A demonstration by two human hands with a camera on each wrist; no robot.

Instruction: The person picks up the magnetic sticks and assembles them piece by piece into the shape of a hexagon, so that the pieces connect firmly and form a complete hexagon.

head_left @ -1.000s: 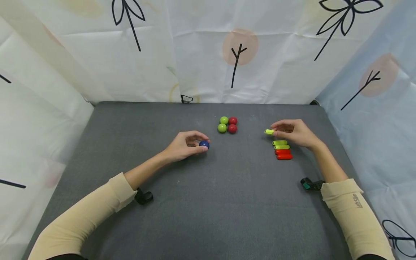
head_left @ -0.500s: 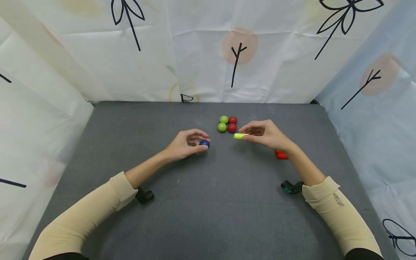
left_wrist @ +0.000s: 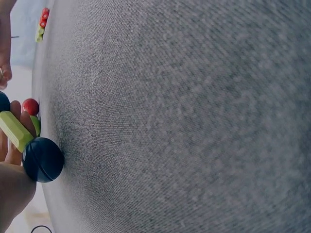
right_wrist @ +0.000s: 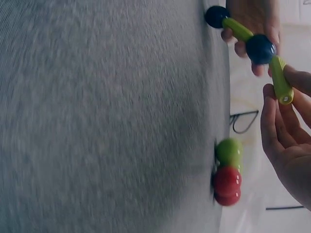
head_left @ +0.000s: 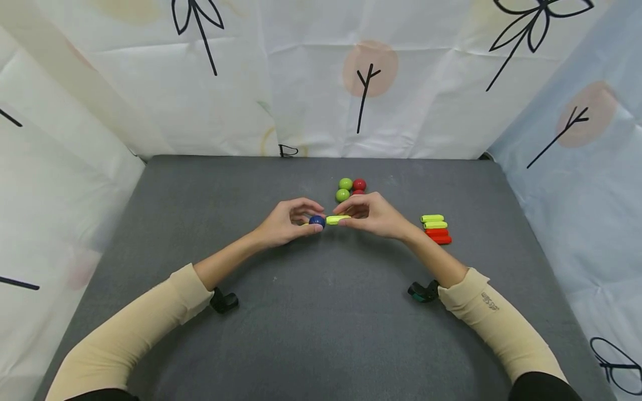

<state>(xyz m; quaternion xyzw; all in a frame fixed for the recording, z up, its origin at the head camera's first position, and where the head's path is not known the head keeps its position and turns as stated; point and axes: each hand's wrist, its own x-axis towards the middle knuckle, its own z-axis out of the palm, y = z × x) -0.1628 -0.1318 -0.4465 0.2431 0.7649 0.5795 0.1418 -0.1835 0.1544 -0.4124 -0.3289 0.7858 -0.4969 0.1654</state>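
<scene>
My left hand [head_left: 281,225] holds a joined piece: a blue ball [right_wrist: 261,48], a yellow-green rod [right_wrist: 238,29] and a second blue ball [right_wrist: 216,17] at the far end. In the head view only the nearer ball shows well, by the thumb; the rest is mostly behind the fingers. My right hand [head_left: 378,217] pinches another yellow-green rod [right_wrist: 281,80] between thumb and fingers. One end of it meets the nearer blue ball, while the free end shows a small silvery dot. Both hands are raised a little above the grey table.
Two green balls [head_left: 343,195] and two red balls [head_left: 359,184] sit clustered behind the hands, one partly covered by my right hand. To the right lie two yellow-green rods [head_left: 432,218] and two red rods [head_left: 438,240], side by side. Patterned cloth [head_left: 311,100] surrounds the grey table [head_left: 311,334].
My right hand has carried the yellow-green rod leftward from beside the other rods to the blue ball at my left hand. The left hand has stayed nearly still.
</scene>
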